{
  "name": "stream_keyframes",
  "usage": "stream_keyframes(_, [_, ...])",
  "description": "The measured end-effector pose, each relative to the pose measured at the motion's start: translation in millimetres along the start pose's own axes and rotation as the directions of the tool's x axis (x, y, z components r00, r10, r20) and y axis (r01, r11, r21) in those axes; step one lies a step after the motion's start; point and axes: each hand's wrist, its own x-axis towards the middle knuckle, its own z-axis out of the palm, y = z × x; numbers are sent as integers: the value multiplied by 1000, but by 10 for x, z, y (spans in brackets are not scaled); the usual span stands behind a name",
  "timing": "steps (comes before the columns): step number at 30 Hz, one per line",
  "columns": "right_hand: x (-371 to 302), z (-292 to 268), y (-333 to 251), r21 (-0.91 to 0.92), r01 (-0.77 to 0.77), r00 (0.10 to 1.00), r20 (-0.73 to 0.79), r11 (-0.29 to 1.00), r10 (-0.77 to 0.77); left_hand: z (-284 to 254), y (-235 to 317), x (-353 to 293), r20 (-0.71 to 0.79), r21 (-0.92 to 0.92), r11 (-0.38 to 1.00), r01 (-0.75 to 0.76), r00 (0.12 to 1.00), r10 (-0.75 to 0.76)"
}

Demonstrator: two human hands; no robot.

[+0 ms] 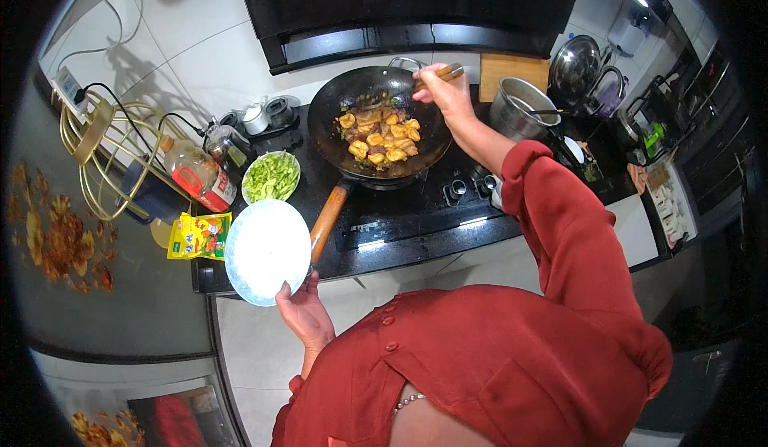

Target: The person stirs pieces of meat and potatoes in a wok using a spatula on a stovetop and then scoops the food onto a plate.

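Note:
My left hand is closed on the rim of a white plate, thumb on top, tilted just left of the wok's wooden handle. No food shows on the plate. Over the far right of the wok, my right hand grips the wooden handle of a cooking utensil. Its working end reaches down toward the food and is hard to make out. Browned yellow chunks of food lie in the dark wok, which sits on the stove.
Left of the wok stand a bowl of chopped greens, a bottle with a red label and a yellow packet. A steel pot stands right of the wok, before a wooden board. The range hood hangs above.

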Motion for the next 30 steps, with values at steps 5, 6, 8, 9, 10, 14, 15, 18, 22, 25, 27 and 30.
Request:
stream_keyframes(5, [-42, -241, 437, 34, -145, 988, -47, 989, 146, -37, -50, -7, 10, 8, 1000, -19, 1000, 19])
stream_keyframes(6, [-60, -253, 442, 33, -122, 992, -18, 992, 123, -44, -58, -12, 0, 17, 1000, -23, 1000, 23])
stream_keyframes(8, [-131, -284, 292, 42, -80, 997, 27, 996, 79, -7, -52, -22, -44, 53, 998, -40, 998, 43])
stream_keyframes(9, [-197, -265, 123, -79, 42, 995, 92, 996, -35, 10, -50, -12, -79, 76, 996, -52, 995, 58])
stream_keyframes(10, [-233, -301, 80, -187, 81, 965, 260, 979, -30, 1, -41, -13, -116, 102, 993, -65, 990, 77])
stream_keyframes(14, [-600, -350, -43, -429, 669, 715, 595, 608, -368, -60, 36, 25, -108, 105, 983, -148, 981, 159])
stream_keyframes(15, [-664, -375, 59, -419, 709, 666, 664, 567, -341, -29, 96, -14, -142, 135, 977, -163, 973, 182])
stream_keyframes(18, [-962, -456, 260, -446, 732, 631, 728, 515, -267, 157, 225, -62, -79, 98, 970, -223, 970, 231])
stream_keyframes(22, [-1274, -427, 509, -479, 699, 672, 694, 531, -259, 196, 300, -94, 13, 89, 971, -224, 975, 223])
stream_keyframes(25, [-1388, -450, 625, -480, 681, 675, 705, 553, -218, 245, 242, -100, 33, 75, 982, -172, 985, 170])
stream_keyframes(27, [-1388, -514, 662, -475, 662, 693, 683, 579, -232, 269, 156, -110, 34, 77, 990, -120, 992, 118])
stream_keyframes(30, [-1217, -739, 597, -537, 610, 755, 616, 583, -223, 304, 98, -185, -9, 136, 987, -83, 996, 85])
